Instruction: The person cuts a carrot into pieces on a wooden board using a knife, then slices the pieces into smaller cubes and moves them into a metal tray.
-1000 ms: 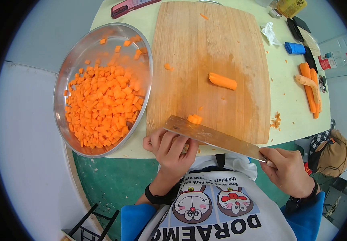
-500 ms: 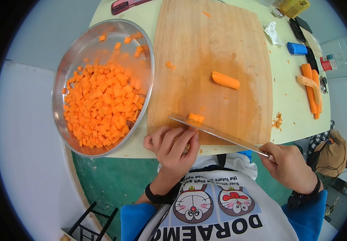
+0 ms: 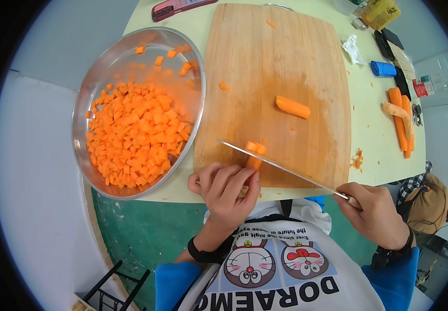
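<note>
My left hand (image 3: 227,192) is closed on a piece of carrot (image 3: 254,163) near the front edge of the wooden cutting board (image 3: 265,57). Its fingers are curled, and part of the carrot is hidden under them. My right hand (image 3: 370,213) grips the handle of a knife (image 3: 296,174). The blade lies slantwise over the carrot, with small cut carrot pieces (image 3: 255,147) just beyond it. Farther up the board rests another length of peeled carrot (image 3: 292,107). To the left, a round metal tray (image 3: 77,129) holds a heap of diced carrot (image 3: 136,135).
Several whole carrots (image 3: 398,116) lie on the table's right side, near a blue roll (image 3: 383,69) and crumpled white tissue (image 3: 353,50). A phone (image 3: 177,7) lies behind the tray. Orange peelings (image 3: 357,159) sit beside the board. A black-framed stool (image 3: 111,287) stands below left.
The blade has shifted slightly, and more of the carrot shows between it and my left fingers. Both hands stay nearly in place. The view has moved slightly.
</note>
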A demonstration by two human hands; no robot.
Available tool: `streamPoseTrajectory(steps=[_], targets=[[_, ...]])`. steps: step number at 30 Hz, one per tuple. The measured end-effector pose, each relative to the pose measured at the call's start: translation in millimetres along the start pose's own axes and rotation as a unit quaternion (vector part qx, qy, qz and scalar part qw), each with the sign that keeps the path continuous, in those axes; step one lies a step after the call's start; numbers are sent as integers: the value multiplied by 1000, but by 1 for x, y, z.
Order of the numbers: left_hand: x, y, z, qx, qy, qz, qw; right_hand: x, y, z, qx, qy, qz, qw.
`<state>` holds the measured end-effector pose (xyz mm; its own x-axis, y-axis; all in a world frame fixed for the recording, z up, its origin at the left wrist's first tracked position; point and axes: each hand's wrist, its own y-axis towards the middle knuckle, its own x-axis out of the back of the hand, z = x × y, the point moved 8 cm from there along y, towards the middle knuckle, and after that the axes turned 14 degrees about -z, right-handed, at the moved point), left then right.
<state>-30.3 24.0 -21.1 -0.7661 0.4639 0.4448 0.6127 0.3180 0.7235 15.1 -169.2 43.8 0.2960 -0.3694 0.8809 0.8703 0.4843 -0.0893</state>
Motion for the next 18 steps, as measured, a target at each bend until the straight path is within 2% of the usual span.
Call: streamPoseTrajectory(steps=[7,18], targets=[[12,-1,1,23,-18,-37,999,-4,-2,8,27,37,-6,999],[7,-10,5,-2,7,-18,1000,-11,-2,10,54,-14,10,998]])
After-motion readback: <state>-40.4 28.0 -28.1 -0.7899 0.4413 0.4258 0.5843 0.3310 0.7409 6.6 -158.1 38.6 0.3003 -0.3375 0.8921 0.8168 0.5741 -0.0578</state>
